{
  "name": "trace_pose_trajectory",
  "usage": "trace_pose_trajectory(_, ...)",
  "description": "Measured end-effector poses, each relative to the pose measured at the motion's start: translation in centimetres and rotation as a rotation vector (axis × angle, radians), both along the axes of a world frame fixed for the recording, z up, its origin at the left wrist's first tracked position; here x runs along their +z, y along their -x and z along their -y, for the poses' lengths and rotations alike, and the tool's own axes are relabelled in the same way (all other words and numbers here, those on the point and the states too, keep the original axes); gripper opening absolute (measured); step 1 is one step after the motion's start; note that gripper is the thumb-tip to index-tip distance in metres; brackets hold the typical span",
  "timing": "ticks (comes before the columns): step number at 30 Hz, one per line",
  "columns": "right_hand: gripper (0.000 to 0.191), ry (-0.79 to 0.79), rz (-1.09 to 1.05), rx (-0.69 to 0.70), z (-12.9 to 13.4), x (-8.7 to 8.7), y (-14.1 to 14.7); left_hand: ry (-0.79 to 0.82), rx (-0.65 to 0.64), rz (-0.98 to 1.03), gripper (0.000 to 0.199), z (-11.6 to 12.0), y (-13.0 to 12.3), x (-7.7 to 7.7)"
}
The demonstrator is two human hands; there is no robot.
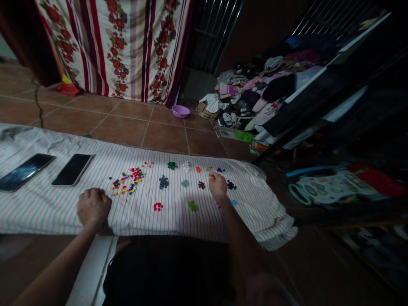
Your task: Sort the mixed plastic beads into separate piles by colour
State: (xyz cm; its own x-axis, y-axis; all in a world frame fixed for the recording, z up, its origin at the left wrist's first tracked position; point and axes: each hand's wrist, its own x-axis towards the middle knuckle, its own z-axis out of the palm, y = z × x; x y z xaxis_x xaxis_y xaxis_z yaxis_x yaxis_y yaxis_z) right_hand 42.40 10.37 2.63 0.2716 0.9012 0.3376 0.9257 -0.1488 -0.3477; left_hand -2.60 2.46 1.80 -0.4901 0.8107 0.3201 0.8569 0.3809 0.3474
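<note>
My left hand [94,207] rests on the striped cloth with its fingers curled in, just left of a scattered heap of mixed-colour small pieces [129,182]. Further right, my right hand [218,186] is closed in a pinch among small piles sorted by colour. A spot of yellow shows at its fingertips; whether it is held or lies on the cloth, I cannot tell. Near this hand are brown pieces [201,185], black pieces [231,185], beige pieces [208,168] and purple pieces [217,204]. Dark grey pieces [163,182], red pieces [158,206] and lime green pieces [192,205] lie further left.
Two phones, a larger phone [25,172] and a smaller phone [72,170], lie on the cloth [134,223] at left. Beyond the table are a purple basin [180,111], a floral curtain [134,51] and a heap of clothes [255,89]. A toy panel [334,187] stands at right.
</note>
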Motion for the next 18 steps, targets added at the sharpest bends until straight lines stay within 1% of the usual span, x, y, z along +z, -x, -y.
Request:
trace_pose_trajectory(2, 0.032, -0.031, -0.014, 0.049, -0.3, 0.5, 1.2, 0.006, 0.004, -0.014, 0.019, -0.1, 0.0, 0.0)
trace_pose_trajectory(4, 0.03, -0.064, -0.042, 0.126, -0.7, 0.9, 2.9, 0.016, 0.006, -0.035, 0.021, -0.1, 0.1, -0.2)
trace_pose_trajectory(6, 0.028, -0.091, -0.083, 0.222, -1.3, 1.2, 5.1, 0.025, 0.0, -0.058, 0.021, -0.2, 0.3, -0.3)
trace_pose_trajectory(9, 0.026, -0.091, -0.159, 0.393, -2.0, 1.2, 9.2, 0.018, 0.001, -0.085, 0.021, -0.3, 0.5, -0.7)
trace_pose_trajectory(12, 0.024, -0.048, -0.218, 0.559, -2.2, 0.9, 13.8, -0.004, -0.006, -0.095, 0.018, -0.4, 0.7, -0.9)
trace_pose_trajectory(15, 0.025, 0.031, -0.226, 0.701, -2.2, 0.3, 18.3, -0.03, -0.012, -0.09, 0.015, -0.3, 0.7, -1.1)
trace_pose_trajectory(18, 0.025, 0.098, -0.21, 0.789, -2.4, -0.2, 22.0, -0.042, -0.012, -0.08, 0.014, -0.3, 0.7, -1.2)
